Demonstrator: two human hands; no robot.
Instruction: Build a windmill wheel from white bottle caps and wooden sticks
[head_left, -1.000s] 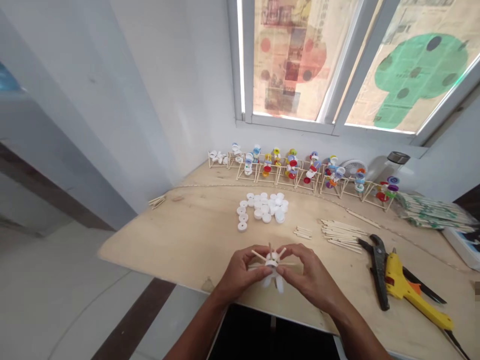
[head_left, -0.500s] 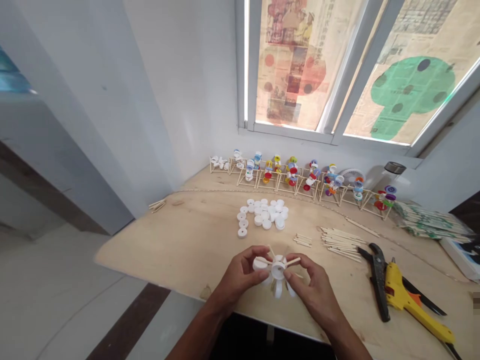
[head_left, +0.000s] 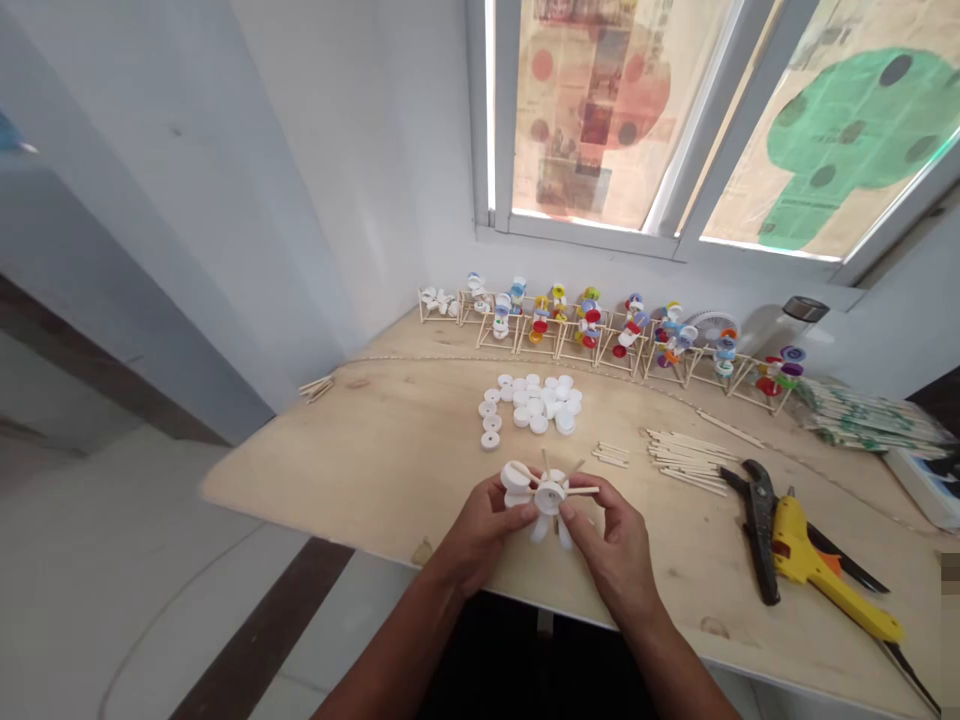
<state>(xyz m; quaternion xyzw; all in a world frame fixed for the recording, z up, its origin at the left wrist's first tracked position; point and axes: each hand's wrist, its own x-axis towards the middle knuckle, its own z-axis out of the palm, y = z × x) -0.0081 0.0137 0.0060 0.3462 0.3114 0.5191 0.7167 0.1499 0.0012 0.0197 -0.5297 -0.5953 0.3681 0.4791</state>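
Note:
Both hands grip a small wheel (head_left: 551, 496) built from white bottle caps and thin wooden sticks, held just over the near edge of the table. Its round white hub faces me, with bare sticks poking out at the top and right and white caps on the left and lower spokes. My left hand (head_left: 486, 525) pinches its left side, thumb close to the hub. On the right side, the thumb and fingers of my right hand (head_left: 609, 530) close on the hub and a stick. Loose white bottle caps (head_left: 536, 402) lie beyond the hands.
Cut wooden sticks (head_left: 686, 460) and a few shorter ones (head_left: 611, 455) lie to the right. Nearby are black-handled cutters (head_left: 759, 535) and a yellow glue gun (head_left: 825, 570). Colourful cap wheels on stick frames (head_left: 577, 325) line the wall, near a flask (head_left: 802, 315) and bagged sticks (head_left: 862, 415).
The wheel has been turned in my fingers, so its hub now faces me and capped spokes show on the left. Both hands still hold it. The camera view has shifted slightly.

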